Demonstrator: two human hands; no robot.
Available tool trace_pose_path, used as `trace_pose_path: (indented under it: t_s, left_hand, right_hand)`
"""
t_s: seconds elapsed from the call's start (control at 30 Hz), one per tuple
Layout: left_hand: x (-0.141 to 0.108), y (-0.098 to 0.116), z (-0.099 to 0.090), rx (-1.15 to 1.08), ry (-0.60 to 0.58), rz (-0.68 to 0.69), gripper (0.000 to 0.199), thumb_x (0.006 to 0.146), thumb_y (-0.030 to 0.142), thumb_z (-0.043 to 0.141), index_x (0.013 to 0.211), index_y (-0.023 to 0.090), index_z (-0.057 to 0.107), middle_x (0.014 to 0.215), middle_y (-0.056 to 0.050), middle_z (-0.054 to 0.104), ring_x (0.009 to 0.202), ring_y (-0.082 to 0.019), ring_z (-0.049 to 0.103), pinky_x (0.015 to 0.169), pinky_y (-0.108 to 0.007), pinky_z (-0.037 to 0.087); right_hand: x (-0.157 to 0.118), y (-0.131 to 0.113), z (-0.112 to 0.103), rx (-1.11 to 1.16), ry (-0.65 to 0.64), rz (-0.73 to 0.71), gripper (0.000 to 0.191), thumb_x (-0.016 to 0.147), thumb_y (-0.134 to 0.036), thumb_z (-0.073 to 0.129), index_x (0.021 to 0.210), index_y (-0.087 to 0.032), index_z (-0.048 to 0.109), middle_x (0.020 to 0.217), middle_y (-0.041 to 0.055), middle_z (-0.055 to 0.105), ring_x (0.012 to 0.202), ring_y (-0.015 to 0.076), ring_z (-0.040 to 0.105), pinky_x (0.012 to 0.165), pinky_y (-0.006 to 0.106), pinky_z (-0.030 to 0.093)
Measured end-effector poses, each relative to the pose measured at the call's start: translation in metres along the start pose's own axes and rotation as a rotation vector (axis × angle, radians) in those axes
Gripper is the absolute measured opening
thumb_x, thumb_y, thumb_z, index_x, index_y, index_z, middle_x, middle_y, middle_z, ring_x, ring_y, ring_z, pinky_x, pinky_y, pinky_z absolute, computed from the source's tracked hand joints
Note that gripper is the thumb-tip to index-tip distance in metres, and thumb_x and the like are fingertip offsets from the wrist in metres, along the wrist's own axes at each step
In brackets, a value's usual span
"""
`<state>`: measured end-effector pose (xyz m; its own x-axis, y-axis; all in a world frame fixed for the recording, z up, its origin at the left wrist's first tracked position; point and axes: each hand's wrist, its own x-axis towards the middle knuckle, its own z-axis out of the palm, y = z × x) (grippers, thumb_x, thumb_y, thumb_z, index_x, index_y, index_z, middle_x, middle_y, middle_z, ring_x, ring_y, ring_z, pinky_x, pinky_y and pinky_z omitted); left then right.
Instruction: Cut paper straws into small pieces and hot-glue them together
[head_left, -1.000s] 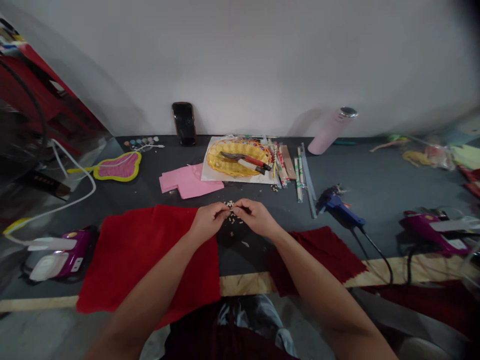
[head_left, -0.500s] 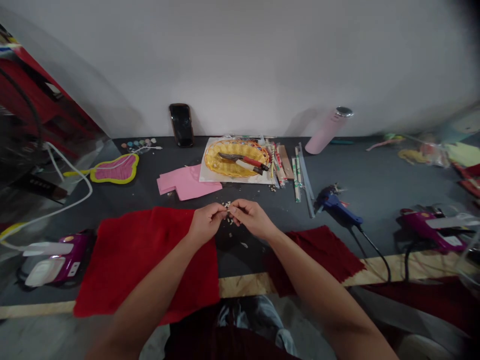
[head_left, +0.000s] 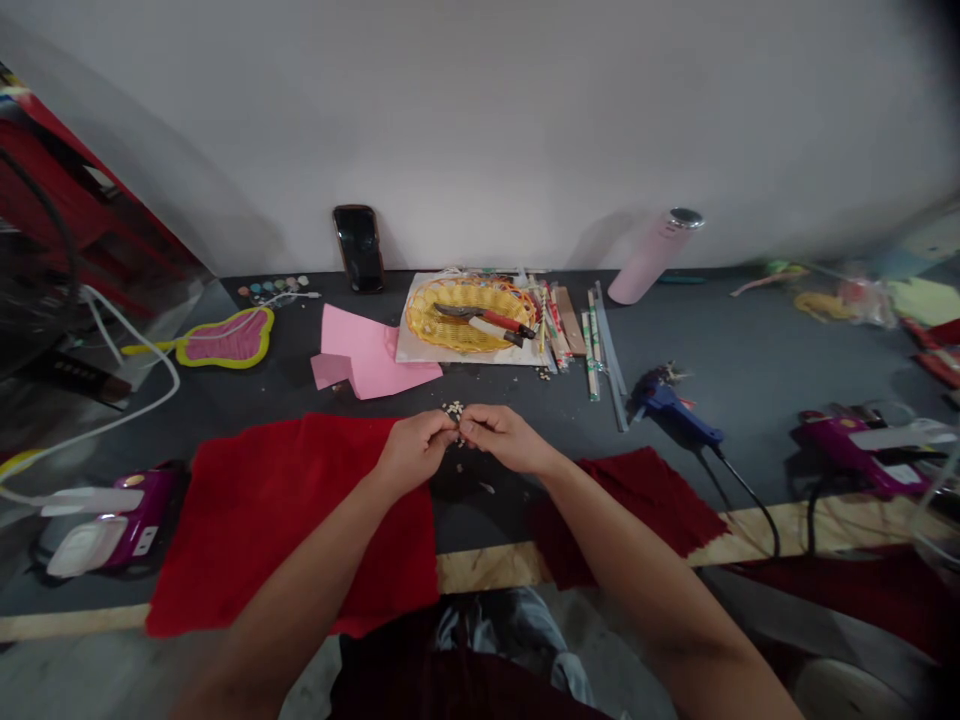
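Observation:
My left hand (head_left: pixel 421 447) and my right hand (head_left: pixel 498 437) meet fingertip to fingertip over the dark table. Both are closed in a pinch. Whatever is between the fingers is too small and too hidden to name. Several small pale bits (head_left: pixel 453 408) lie scattered on the table just behind and under the fingertips. A bright red cloth (head_left: pixel 300 500) lies flat beneath my left forearm. Under my right forearm is a dark red cloth (head_left: pixel 649 500) with a jagged edge.
Behind my hands, pliers (head_left: pixel 487 320) rest in a yellow basket (head_left: pixel 424 335), beside pink paper (head_left: pixel 360 350) and wrapped sticks (head_left: pixel 591 350). A blue glue gun (head_left: pixel 679 415) lies right. A phone (head_left: pixel 360 250) and pink bottle (head_left: pixel 651 262) stand near the wall. Purple power strips (head_left: pixel 154 510) sit at both sides.
A flap of the pink paper has lifted and opened toward the back. My fingertips stay together with only a slight shift, and more pale bits show behind them.

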<state>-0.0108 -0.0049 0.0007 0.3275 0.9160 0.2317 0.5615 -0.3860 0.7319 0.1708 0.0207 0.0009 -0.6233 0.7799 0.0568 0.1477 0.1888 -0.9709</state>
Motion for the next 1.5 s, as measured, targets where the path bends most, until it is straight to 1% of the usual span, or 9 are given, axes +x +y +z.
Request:
trace_pose_path:
  t_s: [0.33,0.53,0.73,0.83,0.9,1.0,1.13,1.33,1.5]
  left_hand:
    - [-0.003,0.000,0.000,-0.034,0.078,-0.011,0.014,0.084,0.023,0.052,0.073,0.019,0.060,0.068,0.000,0.062,0.065,-0.012,0.057,0.062,-0.022,0.041]
    - [-0.003,0.002,0.000,-0.087,0.112,0.017,0.014,0.084,0.023,0.053,0.072,0.019,0.059,0.066,0.001,0.060,0.063,-0.011,0.056,0.061,-0.021,0.040]
    - [-0.003,0.007,-0.001,-0.198,0.149,-0.019,0.018,0.084,0.028,0.053,0.070,0.019,0.058,0.065,0.001,0.060,0.061,-0.011,0.055,0.060,-0.021,0.040]
    - [-0.001,0.007,-0.003,-0.222,0.132,-0.055,0.018,0.083,0.030,0.053,0.071,0.019,0.059,0.067,0.001,0.062,0.063,-0.012,0.056,0.061,-0.022,0.041]
    - [0.002,0.003,-0.005,-0.243,0.145,-0.099,0.017,0.082,0.031,0.054,0.072,0.018,0.060,0.067,0.001,0.062,0.065,-0.012,0.056,0.062,-0.022,0.041]
    - [0.006,-0.005,-0.006,-0.331,0.246,-0.199,0.018,0.082,0.033,0.055,0.075,0.017,0.060,0.067,0.000,0.062,0.063,-0.012,0.055,0.062,-0.022,0.041]
    - [0.008,-0.017,-0.002,-0.462,0.311,-0.308,0.022,0.081,0.038,0.055,0.080,0.016,0.059,0.067,0.000,0.060,0.058,-0.010,0.049,0.057,-0.021,0.038]
    - [0.008,-0.021,0.002,-0.521,0.282,-0.331,0.021,0.080,0.037,0.058,0.081,0.016,0.060,0.067,0.001,0.060,0.056,-0.008,0.047,0.055,-0.020,0.036]
    - [0.008,-0.020,0.002,-0.544,0.282,-0.357,0.022,0.079,0.038,0.059,0.080,0.016,0.060,0.067,0.000,0.060,0.056,-0.008,0.047,0.053,-0.020,0.034]
  right_hand:
    - [0.001,0.004,0.006,0.333,0.020,0.097,0.038,0.082,-0.053,0.054,0.072,-0.017,0.055,0.063,-0.0019,0.051,0.056,0.0086,0.043,0.053,0.022,0.034]
    - [0.001,0.005,0.009,0.435,0.028,0.110,0.035,0.081,-0.051,0.057,0.071,-0.017,0.055,0.064,-0.0018,0.052,0.054,0.0079,0.043,0.052,0.022,0.033]
    - [0.001,0.001,0.013,0.564,0.000,0.097,0.033,0.082,-0.049,0.057,0.071,-0.018,0.053,0.063,-0.0021,0.051,0.052,0.0075,0.041,0.051,0.022,0.032]
    - [0.001,0.002,0.008,0.390,0.051,0.083,0.032,0.084,-0.049,0.053,0.073,-0.018,0.054,0.066,-0.0011,0.053,0.055,0.0089,0.044,0.054,0.023,0.035]
    - [0.001,0.004,0.000,0.148,0.144,0.049,0.029,0.086,-0.045,0.051,0.077,-0.019,0.057,0.070,0.0000,0.056,0.060,0.0105,0.048,0.058,0.024,0.038]
    - [0.002,0.007,-0.013,-0.252,0.274,-0.029,0.019,0.087,-0.034,0.050,0.083,-0.019,0.060,0.078,0.0017,0.059,0.071,0.0134,0.052,0.066,0.025,0.039]
    - [0.002,0.011,-0.020,-0.625,0.233,-0.108,0.010,0.086,-0.019,0.051,0.083,-0.019,0.060,0.083,0.0042,0.063,0.081,0.0166,0.054,0.076,0.029,0.040]
    - [0.002,0.019,-0.018,-0.733,0.141,-0.197,0.019,0.083,-0.008,0.051,0.096,-0.018,0.061,0.092,0.0053,0.065,0.086,0.0173,0.054,0.084,0.032,0.041]
    - [0.002,0.024,-0.022,-0.685,0.246,-0.166,0.025,0.086,-0.009,0.044,0.099,-0.020,0.062,0.097,0.0064,0.065,0.092,0.0179,0.056,0.086,0.034,0.044]
